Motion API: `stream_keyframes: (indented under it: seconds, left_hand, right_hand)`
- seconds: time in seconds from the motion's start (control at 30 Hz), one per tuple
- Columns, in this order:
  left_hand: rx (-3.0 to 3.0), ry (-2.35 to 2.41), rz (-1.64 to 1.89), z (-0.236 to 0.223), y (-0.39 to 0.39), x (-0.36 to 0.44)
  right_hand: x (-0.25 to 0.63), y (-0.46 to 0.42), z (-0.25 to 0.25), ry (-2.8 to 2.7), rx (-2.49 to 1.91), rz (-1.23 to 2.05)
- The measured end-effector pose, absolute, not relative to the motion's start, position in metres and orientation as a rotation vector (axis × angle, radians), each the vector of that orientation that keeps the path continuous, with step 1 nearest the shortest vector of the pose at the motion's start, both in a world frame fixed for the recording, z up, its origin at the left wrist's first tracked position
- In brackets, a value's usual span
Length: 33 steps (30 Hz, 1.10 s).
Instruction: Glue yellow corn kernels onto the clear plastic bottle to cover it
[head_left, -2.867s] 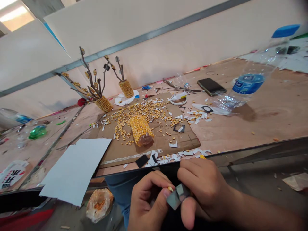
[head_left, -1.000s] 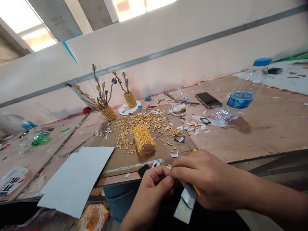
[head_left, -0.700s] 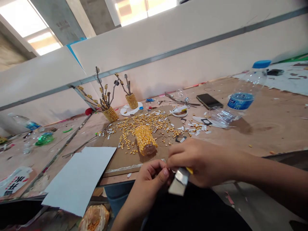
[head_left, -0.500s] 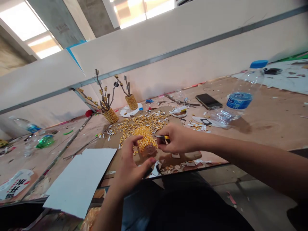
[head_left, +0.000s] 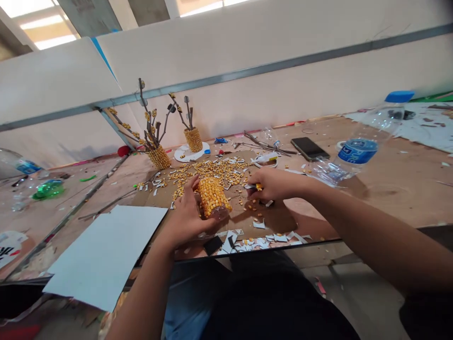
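My left hand (head_left: 189, 212) is curled round the left side of a clear plastic container (head_left: 213, 196) covered in yellow corn kernels. Its bare, see-through end faces me and leans down toward the cardboard. My right hand (head_left: 271, 184) is closed on a small yellow-and-black tool (head_left: 259, 187), apparently a utility knife, mostly hidden by the fingers. That hand is to the right of the container and apart from it. Loose corn kernels (head_left: 221, 169) lie spread over the cardboard (head_left: 279, 219) just beyond.
Kernel-covered pots with twigs, one at left (head_left: 159, 158) and one on a white disc (head_left: 193, 140), stand at the back. A plastic bottle (head_left: 357, 151) and phone (head_left: 309, 148) are on the right. White board (head_left: 109, 250) overhangs the front edge; paper scraps (head_left: 260, 243) lie nearby.
My right hand with the tool has drawn away from the container to the right. The container has tilted a little in my left hand. The whole view has shifted.
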State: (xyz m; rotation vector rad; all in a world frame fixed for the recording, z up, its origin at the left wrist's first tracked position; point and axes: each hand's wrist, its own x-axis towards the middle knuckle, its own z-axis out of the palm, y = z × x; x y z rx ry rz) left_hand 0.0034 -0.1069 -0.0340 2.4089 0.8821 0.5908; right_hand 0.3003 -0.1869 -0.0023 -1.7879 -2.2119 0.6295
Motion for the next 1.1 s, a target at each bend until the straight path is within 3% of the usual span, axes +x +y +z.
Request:
stream_keyframes:
  seconds: [0.47, 1.1]
  left_hand:
    - [2.292, 0.831, 0.635, -0.039, -0.107, -0.001]
    - [2.359, 0.879, 0.663, -0.037, -0.11, 0.0]
  right_hand:
    - [0.288, -0.192, -0.013, -2.392, -1.881, 0.405]
    - [0.25, -0.186, -0.034, -2.019, -1.335, 0.401]
